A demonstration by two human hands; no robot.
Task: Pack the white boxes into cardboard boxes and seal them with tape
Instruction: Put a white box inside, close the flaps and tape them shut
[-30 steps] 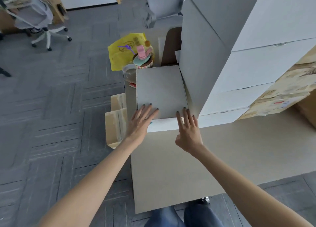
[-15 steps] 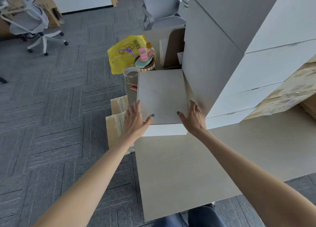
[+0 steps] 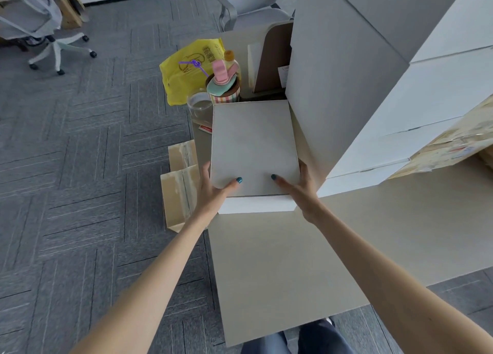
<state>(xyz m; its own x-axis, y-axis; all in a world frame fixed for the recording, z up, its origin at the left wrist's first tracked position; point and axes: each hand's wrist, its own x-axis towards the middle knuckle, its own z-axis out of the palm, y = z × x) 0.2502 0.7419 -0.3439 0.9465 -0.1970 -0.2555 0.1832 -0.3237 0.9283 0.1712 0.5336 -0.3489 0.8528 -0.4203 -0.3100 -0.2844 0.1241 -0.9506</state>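
The left grip (image 3: 213, 193) holds the near left corner of the white box (image 3: 253, 145), with the thumb laid flat on the top face and the other fingers curled round the side, where I cannot see them. The right grip (image 3: 301, 191) does the same at the near right corner, so the box is clamped between both palms. The box lies flat at the left edge of the counter (image 3: 280, 260). Whether it rests on the surface or is already a little raised, I cannot tell from this view. Its right side is just beside the tall stack of white boxes (image 3: 373, 113). Beyond its far edge stand a clear jar (image 3: 200, 107), a striped cup (image 3: 222, 87) with a pink lid and a yellow bag (image 3: 186, 71), all very near. I judge that the step in hand is to take this box off the counter for packing. To do it well I should draw it toward me first, level, so the far edge does not knock the jar and the right side does not rub the stack. The flattened cardboard (image 3: 181, 188) lies on the floor left of the counter and is not yet set up, so packing and taping are not yet begun.
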